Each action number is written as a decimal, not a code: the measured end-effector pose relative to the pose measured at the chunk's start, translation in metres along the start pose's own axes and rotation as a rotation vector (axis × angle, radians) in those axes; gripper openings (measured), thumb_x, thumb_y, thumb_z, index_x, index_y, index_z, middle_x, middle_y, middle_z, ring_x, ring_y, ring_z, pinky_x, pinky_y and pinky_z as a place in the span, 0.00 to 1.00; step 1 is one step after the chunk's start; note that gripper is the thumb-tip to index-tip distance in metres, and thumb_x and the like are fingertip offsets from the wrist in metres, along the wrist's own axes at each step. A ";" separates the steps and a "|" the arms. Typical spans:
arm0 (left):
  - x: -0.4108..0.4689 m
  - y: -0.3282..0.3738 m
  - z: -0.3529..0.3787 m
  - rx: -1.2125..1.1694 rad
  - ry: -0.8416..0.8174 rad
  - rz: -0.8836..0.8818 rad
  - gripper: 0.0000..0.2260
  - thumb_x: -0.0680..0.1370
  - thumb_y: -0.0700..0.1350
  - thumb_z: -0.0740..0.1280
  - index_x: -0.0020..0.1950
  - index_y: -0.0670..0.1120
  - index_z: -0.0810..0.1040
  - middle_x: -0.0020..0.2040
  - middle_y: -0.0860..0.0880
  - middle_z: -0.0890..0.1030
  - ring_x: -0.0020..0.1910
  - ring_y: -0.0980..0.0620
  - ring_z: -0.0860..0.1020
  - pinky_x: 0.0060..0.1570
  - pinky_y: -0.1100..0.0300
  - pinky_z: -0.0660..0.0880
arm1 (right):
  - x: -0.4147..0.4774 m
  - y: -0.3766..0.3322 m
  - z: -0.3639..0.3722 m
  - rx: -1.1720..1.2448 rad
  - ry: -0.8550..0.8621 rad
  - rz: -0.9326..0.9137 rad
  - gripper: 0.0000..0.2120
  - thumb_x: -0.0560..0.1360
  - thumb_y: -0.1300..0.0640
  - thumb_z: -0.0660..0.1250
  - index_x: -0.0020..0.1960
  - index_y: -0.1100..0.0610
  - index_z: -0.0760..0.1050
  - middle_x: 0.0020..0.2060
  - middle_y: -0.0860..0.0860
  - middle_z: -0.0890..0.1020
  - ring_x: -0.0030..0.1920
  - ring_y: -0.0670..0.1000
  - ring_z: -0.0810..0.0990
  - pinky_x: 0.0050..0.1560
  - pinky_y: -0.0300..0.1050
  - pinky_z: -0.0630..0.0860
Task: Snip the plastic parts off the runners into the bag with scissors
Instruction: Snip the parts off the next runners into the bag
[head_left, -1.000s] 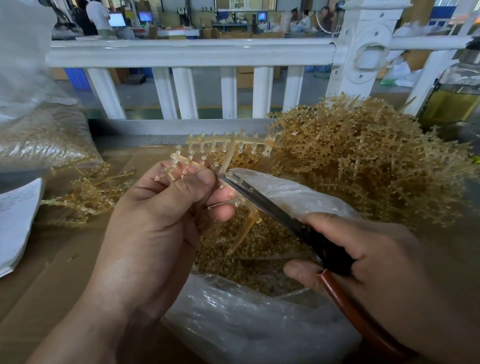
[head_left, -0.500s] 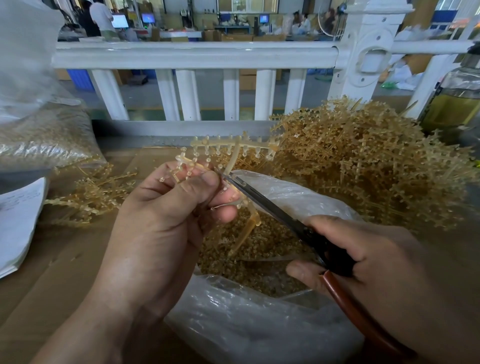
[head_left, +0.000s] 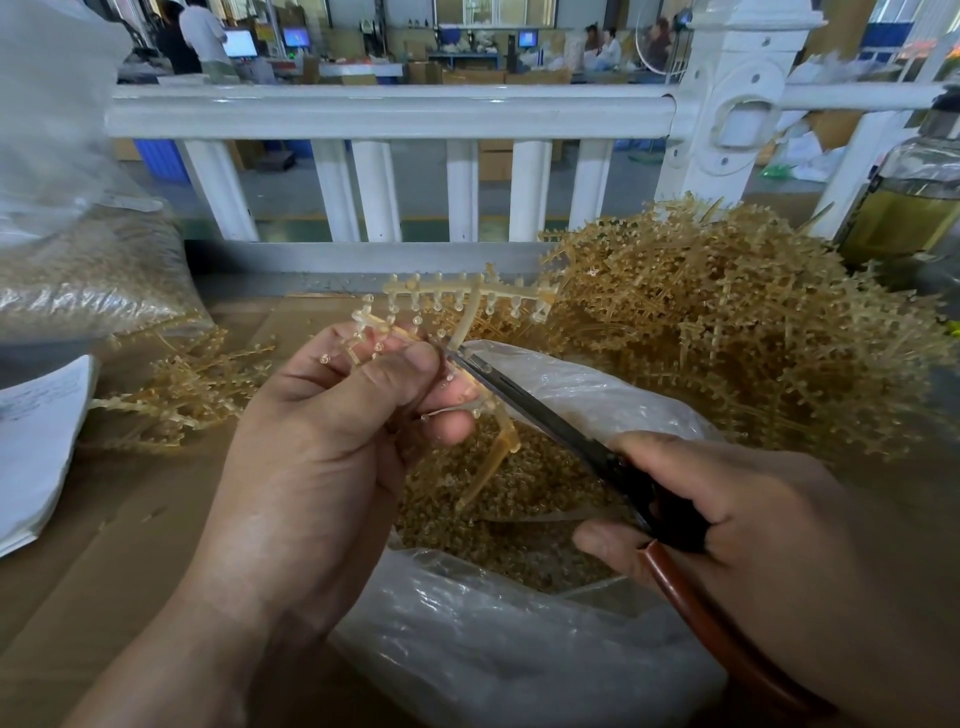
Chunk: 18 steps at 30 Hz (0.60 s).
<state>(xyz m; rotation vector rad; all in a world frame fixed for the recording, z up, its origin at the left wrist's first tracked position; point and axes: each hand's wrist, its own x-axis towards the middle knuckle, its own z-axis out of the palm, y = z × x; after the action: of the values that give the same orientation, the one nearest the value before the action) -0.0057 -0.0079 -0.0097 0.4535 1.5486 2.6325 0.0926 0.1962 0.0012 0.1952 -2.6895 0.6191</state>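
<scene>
My left hand (head_left: 322, 447) pinches a translucent amber runner (head_left: 467, 304) between thumb and fingers, holding it over the open clear plastic bag (head_left: 587, 389). Small bead-like parts hang from the runner's branches. My right hand (head_left: 769, 525) grips scissors (head_left: 545, 415) with dark blades and a red-brown handle. The blade tips sit against the runner right beside my left thumb. The bag holds a bed of snipped amber parts (head_left: 519, 493).
A big heap of uncut runners (head_left: 727, 332) lies at the right, behind the bag. A smaller bunch of runners (head_left: 176, 384) lies at the left on the cardboard-covered table (head_left: 104, 545). Papers (head_left: 36, 441), a filled bag (head_left: 78, 280), a bottle (head_left: 904, 208) and a white railing (head_left: 395, 111) surround the space.
The runner and scissors stay at nearly the same spot over the bag. The blade tips have closed in slightly on the runner by my left thumb.
</scene>
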 end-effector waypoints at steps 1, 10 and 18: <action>0.000 0.000 0.000 0.004 0.000 0.001 0.04 0.68 0.45 0.76 0.40 0.48 0.83 0.40 0.44 0.84 0.37 0.51 0.84 0.35 0.61 0.80 | 0.000 0.000 0.000 0.010 0.004 -0.002 0.21 0.69 0.28 0.60 0.49 0.43 0.77 0.32 0.39 0.77 0.35 0.38 0.77 0.34 0.32 0.72; 0.000 0.000 0.000 0.010 -0.014 0.008 0.04 0.69 0.44 0.75 0.40 0.48 0.82 0.39 0.46 0.83 0.37 0.52 0.83 0.35 0.61 0.80 | -0.001 0.002 0.001 -0.020 0.037 -0.017 0.21 0.70 0.29 0.61 0.49 0.44 0.77 0.32 0.40 0.78 0.37 0.40 0.77 0.37 0.33 0.72; 0.000 0.000 0.001 0.026 0.001 0.013 0.04 0.68 0.45 0.76 0.40 0.48 0.83 0.38 0.46 0.84 0.35 0.51 0.83 0.35 0.61 0.80 | 0.001 0.004 0.001 -0.021 -0.002 -0.003 0.22 0.68 0.27 0.60 0.47 0.43 0.77 0.31 0.41 0.77 0.37 0.39 0.77 0.39 0.32 0.73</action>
<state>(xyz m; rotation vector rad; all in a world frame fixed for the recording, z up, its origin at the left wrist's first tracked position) -0.0057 -0.0072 -0.0095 0.4648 1.5871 2.6256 0.0909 0.1991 -0.0007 0.1945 -2.6953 0.5904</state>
